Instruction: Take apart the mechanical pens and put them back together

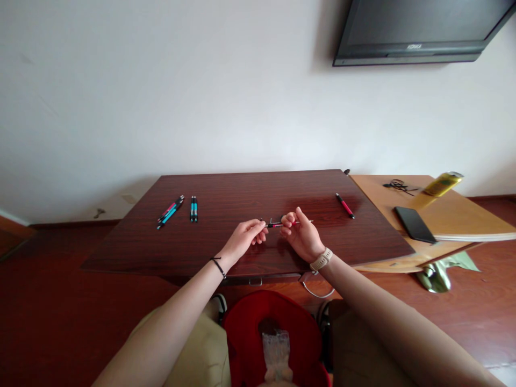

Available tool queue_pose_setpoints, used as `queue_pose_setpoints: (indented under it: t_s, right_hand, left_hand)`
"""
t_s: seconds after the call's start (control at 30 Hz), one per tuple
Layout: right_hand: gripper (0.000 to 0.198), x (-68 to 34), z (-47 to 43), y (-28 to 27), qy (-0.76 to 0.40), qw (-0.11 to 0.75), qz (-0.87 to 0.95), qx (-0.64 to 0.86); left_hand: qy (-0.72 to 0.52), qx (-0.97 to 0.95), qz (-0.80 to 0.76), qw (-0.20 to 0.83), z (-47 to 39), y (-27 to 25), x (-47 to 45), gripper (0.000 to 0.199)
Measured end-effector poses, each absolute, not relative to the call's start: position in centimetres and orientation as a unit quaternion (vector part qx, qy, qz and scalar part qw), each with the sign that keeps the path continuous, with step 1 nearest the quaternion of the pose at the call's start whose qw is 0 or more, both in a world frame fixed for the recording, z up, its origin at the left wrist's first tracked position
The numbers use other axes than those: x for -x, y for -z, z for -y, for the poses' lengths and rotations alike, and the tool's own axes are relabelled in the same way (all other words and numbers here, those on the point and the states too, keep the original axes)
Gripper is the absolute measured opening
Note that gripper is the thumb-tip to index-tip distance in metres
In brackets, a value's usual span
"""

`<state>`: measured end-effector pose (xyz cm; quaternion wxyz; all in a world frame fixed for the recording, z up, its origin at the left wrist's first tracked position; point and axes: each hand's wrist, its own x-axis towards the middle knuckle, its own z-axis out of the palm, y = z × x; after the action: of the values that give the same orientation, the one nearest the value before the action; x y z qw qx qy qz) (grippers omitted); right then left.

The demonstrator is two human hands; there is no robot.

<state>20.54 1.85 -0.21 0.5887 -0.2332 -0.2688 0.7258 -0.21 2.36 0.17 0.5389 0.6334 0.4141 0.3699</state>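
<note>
Above the dark wooden table (242, 188), a pink and black pen (275, 225) lies level between my two hands. My left hand (248, 235) pinches its left end between thumb and fingers. Curled fingers of my right hand (301, 232) grip the right part and hide some of it; a thin tip pokes out past them. A pink pen (345, 205) rests on the table to the right. To the left lie two blue pens (194, 209) side by side, and farther left a small cluster of blue and pink pens (171, 212).
A lighter wooden table (475, 215) adjoins on the right, bearing a black phone (415, 224), a black cable (399, 186) and a yellow can (443, 184). A television (419, 32) hangs on the wall. Below me is a red seat (242, 328) with a clear plastic wrapper (276, 346).
</note>
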Motion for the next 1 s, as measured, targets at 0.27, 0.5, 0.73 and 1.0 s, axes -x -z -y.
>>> queue_pose_setpoints:
  t_s: [0.27, 0.5, 0.73, 1.0]
  right_hand:
    - [0.046, -20.60, -1.90, 0.27, -0.726, 0.587, 0.271, 0.234]
    - [0.044, -20.65, -1.94, 0.40, -0.727, 0.592, 0.265, 0.225]
    - [0.044, -20.63, -1.89, 0.37, -0.727, 0.590, 0.266, 0.229]
    - [0.044, -20.57, -1.85, 0.28, -0.730, 0.598, 0.240, 0.226]
  left_hand:
    - [-0.380, -0.636, -0.421, 0.523, -2.25, -0.61, 0.14, 0.030]
    - [-0.374, -0.652, -0.415, 0.512, -2.14, -0.69, 0.14, 0.029]
    - [-0.364, -0.650, -0.411, 0.524, -2.21, -0.63, -0.05, 0.039]
    - [-0.381, -0.654, -0.420, 0.501, -2.27, -0.49, -0.04, 0.030]
